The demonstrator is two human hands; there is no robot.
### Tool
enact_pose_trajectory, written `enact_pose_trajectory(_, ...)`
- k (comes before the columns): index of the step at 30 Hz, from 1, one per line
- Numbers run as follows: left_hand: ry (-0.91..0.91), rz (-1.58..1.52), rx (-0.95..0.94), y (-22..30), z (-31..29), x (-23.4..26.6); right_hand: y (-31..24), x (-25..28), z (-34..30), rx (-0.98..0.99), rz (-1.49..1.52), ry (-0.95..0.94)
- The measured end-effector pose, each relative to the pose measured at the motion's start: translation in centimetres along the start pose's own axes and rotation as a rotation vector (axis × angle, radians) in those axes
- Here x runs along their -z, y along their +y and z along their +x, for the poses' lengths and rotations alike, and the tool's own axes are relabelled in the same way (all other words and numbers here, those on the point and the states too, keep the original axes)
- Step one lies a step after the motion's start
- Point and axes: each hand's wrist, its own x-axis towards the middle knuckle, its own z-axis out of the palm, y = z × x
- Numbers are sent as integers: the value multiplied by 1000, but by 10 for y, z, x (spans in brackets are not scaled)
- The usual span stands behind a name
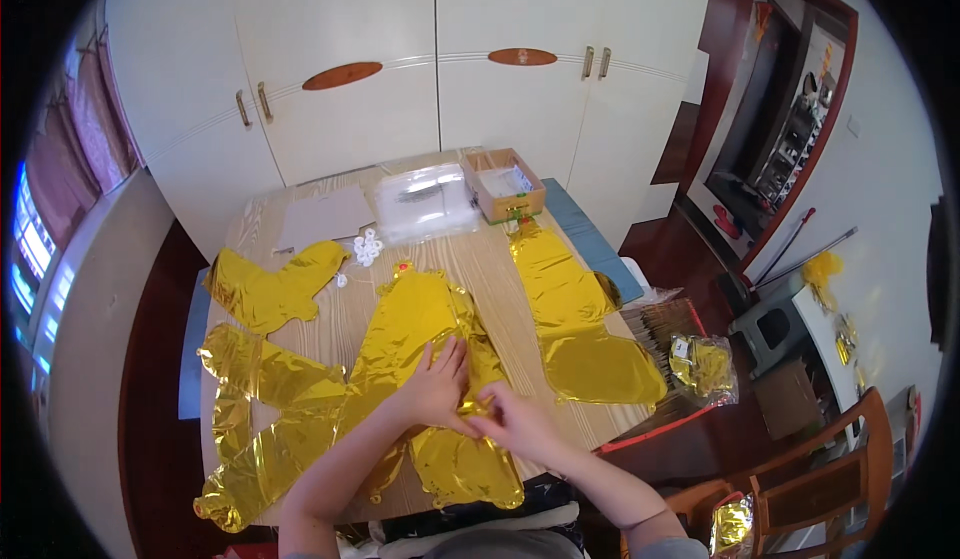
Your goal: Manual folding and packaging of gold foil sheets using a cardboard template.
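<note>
A flat, uninflated gold foil balloon [405, 324] lies wrinkled in the middle of the wooden table, its right side partly folded over. My left hand [437, 389] rests on it, fingers stretched out and palm down. Close by on the right, my right hand [515, 424] has its fingers curled in and pinches the foil near the fold. The fingertips are partly hidden. More flat gold foil balloons lie around: a long one [575, 309] to the right, a curved one [270, 284] at the far left and an angular one [240, 429] at the near left.
Toward the back of the table [350, 169] are a cardboard box [505, 184], clear plastic bags [428, 202], a pale sheet [325, 217] and several small white rolls [367, 247]. A wooden chair [830, 469] stands at the near right. White cabinets [350, 19] line the wall behind.
</note>
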Motion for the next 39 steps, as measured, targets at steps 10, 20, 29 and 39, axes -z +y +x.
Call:
enact_pose_trajectory(10,323,-279,48,-30,-16,22,5,-49,9,99,-92,-94)
enact_pose_trajectory(20,236,-140,-70,-14,8,-11,5,-13,5,279,14,-140)
enact_pose_trajectory(29,262,-43,-59,-10,3,-16,92,28,22,545,-484,-31)
enact_pose_trajectory(39,433,-99,-115,-12,-5,-19,87,29,18,533,-496,-134)
